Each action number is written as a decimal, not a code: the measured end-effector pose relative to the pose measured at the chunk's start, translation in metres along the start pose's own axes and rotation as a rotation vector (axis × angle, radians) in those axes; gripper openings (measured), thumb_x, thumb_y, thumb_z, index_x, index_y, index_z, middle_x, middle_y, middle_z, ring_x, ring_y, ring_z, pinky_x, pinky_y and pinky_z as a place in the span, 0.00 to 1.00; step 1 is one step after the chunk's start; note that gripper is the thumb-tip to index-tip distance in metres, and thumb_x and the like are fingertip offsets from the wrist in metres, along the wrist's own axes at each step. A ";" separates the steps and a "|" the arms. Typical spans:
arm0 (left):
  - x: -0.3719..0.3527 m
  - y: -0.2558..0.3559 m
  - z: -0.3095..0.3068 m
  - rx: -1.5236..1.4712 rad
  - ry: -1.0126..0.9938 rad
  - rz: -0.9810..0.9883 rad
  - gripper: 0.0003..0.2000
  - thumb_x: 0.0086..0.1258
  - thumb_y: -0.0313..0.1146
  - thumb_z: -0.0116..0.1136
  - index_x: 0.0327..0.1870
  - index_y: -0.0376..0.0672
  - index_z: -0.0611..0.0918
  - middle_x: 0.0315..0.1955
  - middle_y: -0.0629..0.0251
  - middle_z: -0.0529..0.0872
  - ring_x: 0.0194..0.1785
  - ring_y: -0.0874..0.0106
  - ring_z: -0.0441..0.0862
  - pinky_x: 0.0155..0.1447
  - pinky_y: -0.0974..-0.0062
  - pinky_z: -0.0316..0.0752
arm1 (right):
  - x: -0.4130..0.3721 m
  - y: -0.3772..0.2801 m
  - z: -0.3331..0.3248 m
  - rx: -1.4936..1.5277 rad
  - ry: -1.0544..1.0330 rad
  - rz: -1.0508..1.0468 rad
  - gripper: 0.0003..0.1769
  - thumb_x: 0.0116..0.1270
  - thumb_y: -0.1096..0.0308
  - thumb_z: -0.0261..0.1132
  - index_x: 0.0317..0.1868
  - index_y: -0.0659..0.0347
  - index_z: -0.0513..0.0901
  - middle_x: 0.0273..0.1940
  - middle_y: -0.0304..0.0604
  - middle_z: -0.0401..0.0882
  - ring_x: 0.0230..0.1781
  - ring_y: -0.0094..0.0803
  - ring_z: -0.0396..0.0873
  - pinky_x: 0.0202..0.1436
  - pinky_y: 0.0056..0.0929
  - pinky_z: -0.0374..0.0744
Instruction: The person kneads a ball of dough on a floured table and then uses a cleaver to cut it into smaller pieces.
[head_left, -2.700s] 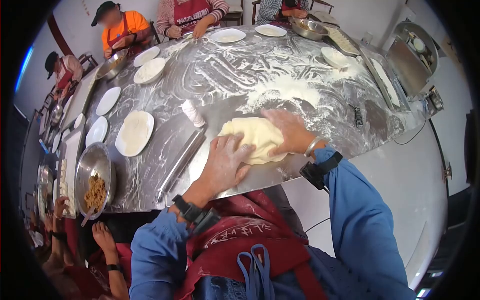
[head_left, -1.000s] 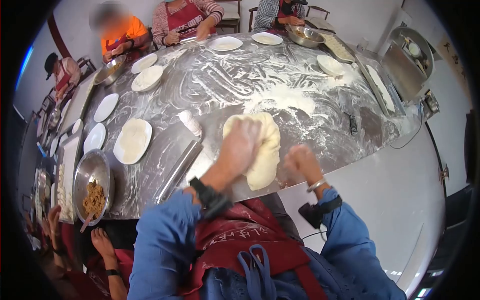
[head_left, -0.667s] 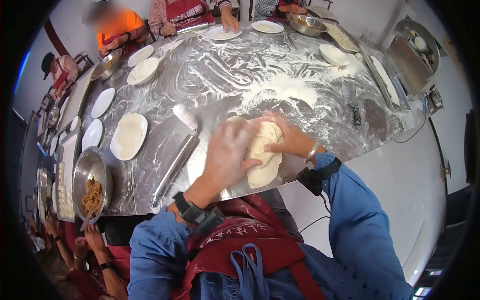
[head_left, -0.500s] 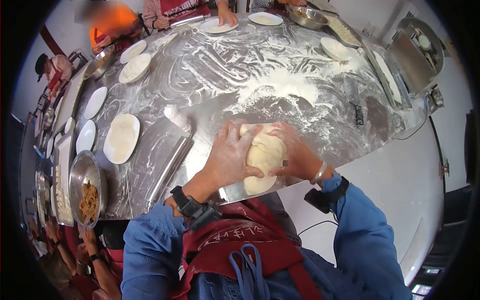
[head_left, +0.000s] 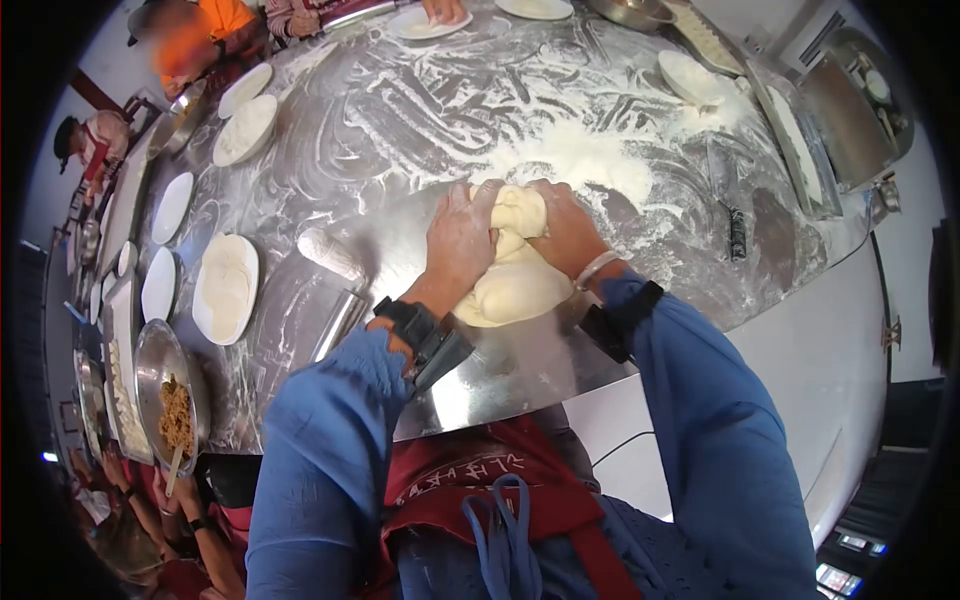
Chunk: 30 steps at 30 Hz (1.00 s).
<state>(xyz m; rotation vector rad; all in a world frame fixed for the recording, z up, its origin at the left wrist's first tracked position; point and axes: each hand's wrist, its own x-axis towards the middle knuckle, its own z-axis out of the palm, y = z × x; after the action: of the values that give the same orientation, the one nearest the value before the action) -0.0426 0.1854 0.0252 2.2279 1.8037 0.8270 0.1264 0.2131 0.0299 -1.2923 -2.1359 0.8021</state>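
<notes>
A pale lump of dough (head_left: 520, 290) lies on a shiny metal sheet at the near edge of the table, its far end bunched up between my hands. My left hand (head_left: 462, 235) is pressed onto the left side of that far end, flour on its fingers. On the opposite side, my right hand (head_left: 568, 232) is curled around the dough. The broad, smooth part of the lump bulges toward me between my wrists. My fingertips are partly hidden behind the dough.
A floured, white cylindrical object (head_left: 332, 255) lies left of my hands. Further left are a plate of flour (head_left: 224, 290) and a steel bowl (head_left: 160, 345) with brown filling. A dark-handled tool (head_left: 737, 233) lies right. Other people stand around the floury table (head_left: 400, 140).
Both hands have pushed the dough away from me, further onto the table. The dough has gone from a compact lump to a folded, stretched shape with a broad near part. The view has shifted slightly.
</notes>
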 end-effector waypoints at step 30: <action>-0.053 0.013 -0.038 -0.057 -0.077 0.154 0.41 0.39 0.24 0.70 0.63 0.52 0.70 0.51 0.51 0.70 0.52 0.51 0.68 0.56 0.55 0.66 | -0.062 -0.017 0.009 -0.298 0.112 -0.207 0.41 0.44 0.63 0.72 0.62 0.57 0.68 0.59 0.57 0.63 0.58 0.58 0.62 0.61 0.53 0.64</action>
<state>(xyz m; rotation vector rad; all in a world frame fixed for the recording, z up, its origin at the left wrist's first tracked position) -0.0572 0.1233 0.0464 2.3504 1.5708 0.7965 0.1361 0.1493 0.0282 -1.1982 -2.3112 0.3284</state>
